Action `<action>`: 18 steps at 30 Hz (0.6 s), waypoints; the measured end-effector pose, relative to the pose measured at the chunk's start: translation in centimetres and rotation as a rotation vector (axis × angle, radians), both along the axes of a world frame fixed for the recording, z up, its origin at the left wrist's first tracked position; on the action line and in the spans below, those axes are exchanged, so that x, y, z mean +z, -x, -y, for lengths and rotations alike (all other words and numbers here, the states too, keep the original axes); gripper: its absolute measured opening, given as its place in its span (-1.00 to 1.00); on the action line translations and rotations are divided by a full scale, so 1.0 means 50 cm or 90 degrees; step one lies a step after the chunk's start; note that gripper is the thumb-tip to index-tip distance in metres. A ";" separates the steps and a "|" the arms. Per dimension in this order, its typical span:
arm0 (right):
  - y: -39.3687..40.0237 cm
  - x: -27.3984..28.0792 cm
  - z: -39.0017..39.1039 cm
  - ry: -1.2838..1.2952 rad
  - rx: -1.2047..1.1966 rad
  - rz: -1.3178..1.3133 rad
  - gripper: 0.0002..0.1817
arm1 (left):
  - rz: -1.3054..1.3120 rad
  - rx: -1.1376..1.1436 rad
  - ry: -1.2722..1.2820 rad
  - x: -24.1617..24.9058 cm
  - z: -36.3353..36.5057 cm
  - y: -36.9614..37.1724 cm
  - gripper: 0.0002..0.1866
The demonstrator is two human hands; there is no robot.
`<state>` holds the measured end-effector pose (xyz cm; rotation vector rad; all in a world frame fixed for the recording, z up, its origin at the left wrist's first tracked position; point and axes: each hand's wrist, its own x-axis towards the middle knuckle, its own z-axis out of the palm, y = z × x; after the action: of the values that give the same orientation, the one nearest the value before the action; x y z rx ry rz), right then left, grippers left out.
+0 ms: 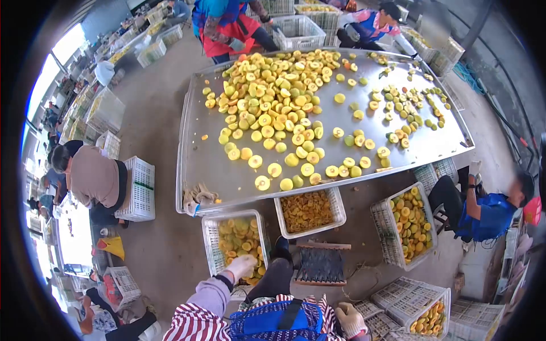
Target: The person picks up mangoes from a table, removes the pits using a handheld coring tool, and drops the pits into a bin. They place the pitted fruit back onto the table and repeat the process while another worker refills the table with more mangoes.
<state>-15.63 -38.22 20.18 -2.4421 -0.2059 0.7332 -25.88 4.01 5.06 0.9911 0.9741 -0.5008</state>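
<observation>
My left hand (242,266), in a pale glove, is over the near part of a white crate (209,238) of halved yellow-green fruit (242,234). Its fingers are bent downward, and whether they hold a fruit cannot be made out. My right hand (351,319), also gloved, hangs low at my right side near stacked crates, its fingers curled and partly hidden. Beyond them stands a metal table (227,190) with a large heap of halved fruit (273,96). A pair of used gloves (199,198) lies on its near left corner.
A white tub (343,219) of brown pieces sits under the table edge, near a small stool (322,265). Fruit crates (387,236) stand to the right, beside a seated person (486,219). Other people are beyond the table and at the left.
</observation>
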 end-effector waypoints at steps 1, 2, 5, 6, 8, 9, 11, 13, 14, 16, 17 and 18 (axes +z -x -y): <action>-0.050 0.014 -0.056 0.029 -0.032 -0.080 -0.59 | -0.035 0.011 -0.065 0.040 -0.023 -0.058 -0.82; -0.082 0.019 -0.102 0.055 -0.071 -0.159 -0.58 | -0.067 0.014 -0.134 0.079 -0.046 -0.115 -0.83; -0.146 0.018 -0.199 0.031 -0.030 -0.180 -0.51 | -0.002 -0.030 -0.156 0.058 -0.157 -0.211 -0.77; -0.170 0.026 -0.231 0.026 0.006 -0.201 -0.49 | 0.018 0.022 -0.128 0.071 -0.183 -0.241 -0.74; -0.205 0.030 -0.273 0.020 0.015 -0.216 -0.49 | 0.015 0.032 -0.156 0.034 -0.233 -0.285 -0.70; -0.222 0.024 -0.286 0.009 0.048 -0.210 -0.51 | 0.057 0.018 -0.080 -0.057 -0.273 -0.283 -0.63; -0.265 0.018 -0.310 0.043 0.107 -0.224 -0.53 | 0.047 0.039 -0.125 -0.036 -0.274 -0.357 -0.69; -0.311 0.005 -0.326 0.031 0.103 -0.213 -0.53 | 0.062 0.019 -0.149 -0.035 -0.271 -0.397 -0.72; -0.328 -0.002 -0.330 0.013 0.108 -0.201 -0.53 | 0.060 0.002 -0.177 -0.011 -0.256 -0.426 -0.70; -0.385 -0.016 -0.348 0.041 0.108 -0.239 -0.54 | 0.057 -0.020 -0.144 -0.048 -0.248 -0.458 -0.74; -0.414 -0.031 -0.354 0.050 0.123 -0.250 -0.54 | 0.047 -0.023 -0.172 -0.053 -0.236 -0.477 -0.65; -0.445 -0.049 -0.358 0.058 0.139 -0.261 -0.54 | 0.038 -0.027 -0.201 -0.058 -0.222 -0.496 -0.53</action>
<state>6.62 -20.34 17.74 -2.3109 -0.2847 1.3446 -1.06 15.11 2.17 1.3043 0.9994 -0.3555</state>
